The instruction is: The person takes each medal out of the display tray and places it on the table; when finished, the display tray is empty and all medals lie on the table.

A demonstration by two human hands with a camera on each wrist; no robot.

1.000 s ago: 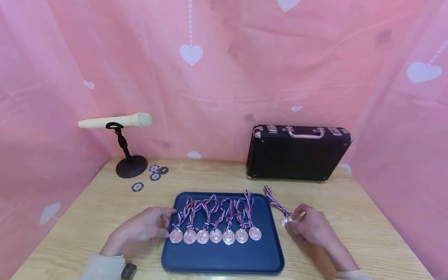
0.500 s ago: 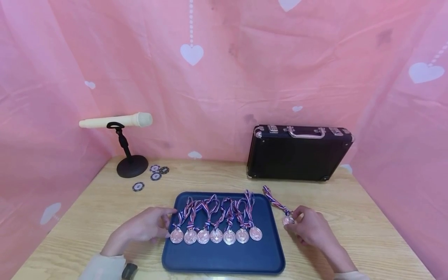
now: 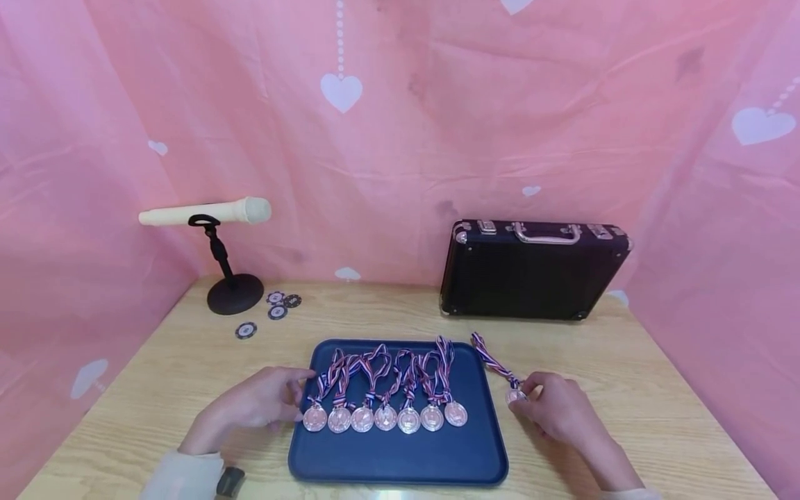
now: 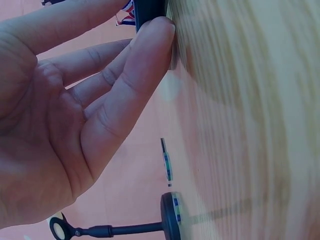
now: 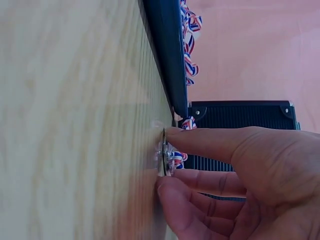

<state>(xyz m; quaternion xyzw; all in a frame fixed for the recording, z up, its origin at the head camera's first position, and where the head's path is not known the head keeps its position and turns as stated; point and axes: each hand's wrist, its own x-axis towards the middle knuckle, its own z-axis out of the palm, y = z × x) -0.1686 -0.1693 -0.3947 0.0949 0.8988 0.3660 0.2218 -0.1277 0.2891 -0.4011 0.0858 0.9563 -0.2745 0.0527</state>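
With the right hand (image 3: 558, 410) pinching the loose medal (image 3: 515, 396) on the desk (image 3: 656, 417) just right of the blue tray (image 3: 400, 465), and the open left hand (image 3: 262, 401) steadying the tray's left edge, its trailing ribbon (image 3: 490, 360) might snag the tray rim and disturb the seven lined-up medals (image 3: 384, 419).

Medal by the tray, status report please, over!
Right hand pinches loose medal on table. Left hand touches tray edge. Nothing in the way.
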